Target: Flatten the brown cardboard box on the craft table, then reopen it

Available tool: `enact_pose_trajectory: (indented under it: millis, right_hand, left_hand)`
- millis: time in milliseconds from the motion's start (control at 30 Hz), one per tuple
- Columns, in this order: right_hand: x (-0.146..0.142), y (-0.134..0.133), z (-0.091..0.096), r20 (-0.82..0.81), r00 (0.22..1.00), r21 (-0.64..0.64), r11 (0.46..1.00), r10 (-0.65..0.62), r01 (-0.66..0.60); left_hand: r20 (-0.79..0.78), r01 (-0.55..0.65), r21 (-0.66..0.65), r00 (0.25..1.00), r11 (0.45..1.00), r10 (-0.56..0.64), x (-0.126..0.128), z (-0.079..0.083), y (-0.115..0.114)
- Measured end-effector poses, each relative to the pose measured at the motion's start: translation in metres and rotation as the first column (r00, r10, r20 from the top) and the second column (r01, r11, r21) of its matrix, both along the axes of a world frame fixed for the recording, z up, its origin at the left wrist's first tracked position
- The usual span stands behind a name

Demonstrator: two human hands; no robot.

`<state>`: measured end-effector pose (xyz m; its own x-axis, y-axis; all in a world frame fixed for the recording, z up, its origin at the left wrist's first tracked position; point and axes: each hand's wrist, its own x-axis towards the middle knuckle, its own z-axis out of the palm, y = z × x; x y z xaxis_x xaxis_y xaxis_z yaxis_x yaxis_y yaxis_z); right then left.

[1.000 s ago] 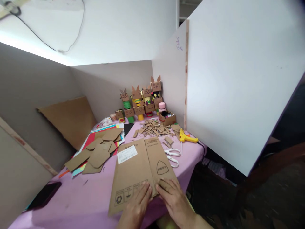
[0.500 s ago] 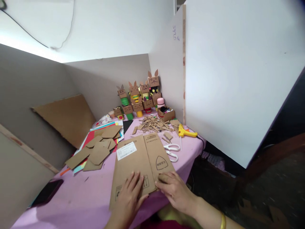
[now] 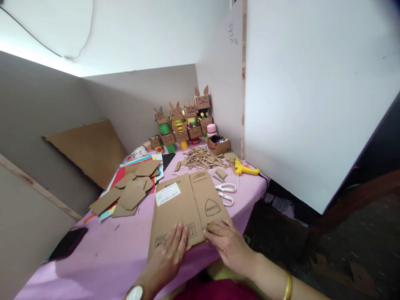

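Both hands flat and open, left hand (image 3: 170, 250) and right hand (image 3: 225, 243), pressing the near edge of the cardboard sheet (image 3: 187, 208) down on the bench (image 3: 103, 266), likely to keep it flat.

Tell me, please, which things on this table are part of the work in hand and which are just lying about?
In hand: cardboard sheet, left hand, right hand.

Lying about: scissors, glue gun, cardboard scraps, cut cardboard pieces, cardboard figures, phone.
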<state>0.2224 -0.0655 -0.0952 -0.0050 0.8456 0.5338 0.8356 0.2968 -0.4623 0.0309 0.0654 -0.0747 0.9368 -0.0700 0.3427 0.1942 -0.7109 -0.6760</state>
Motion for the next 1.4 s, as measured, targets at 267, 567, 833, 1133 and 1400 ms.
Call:
enact_pose_trajectory:
  millis: [267, 567, 833, 1133, 1400]
  right_hand:
    - [-0.025, 0.012, -0.003, -0.264, 0.945, 0.088, 0.97, -0.196, 0.226]
    - [-0.028, 0.008, -0.012, -0.275, 0.943, 0.183, 0.953, -0.187, 0.242]
    - [-0.03, 0.019, -0.029, -0.278, 0.936, 0.337, 0.89, -0.217, 0.307]
    - [-0.031, 0.019, -0.032, -0.248, 0.943, 0.421, 0.853, -0.22, 0.31]
    - [-0.033, 0.016, -0.032, -0.218, 0.951, 0.422, 0.857, -0.22, 0.295]
  left_hand:
    - [0.011, -0.077, 0.027, 0.997, 0.997, 0.077, 0.01, -0.005, -0.008]
    - [-0.146, -0.12, 0.1, 0.98, 0.988, 0.134, 0.03, 0.006, -0.017]
    - [-0.105, -0.17, 0.068, 0.979, 0.983, 0.177, 0.03, 0.0, -0.015]
    - [-0.017, -0.212, -0.043, 0.977, 0.976, 0.212, 0.025, -0.002, -0.02]
    - [-0.004, -0.246, -0.118, 0.969, 0.962, 0.247, 0.041, -0.003, -0.017]
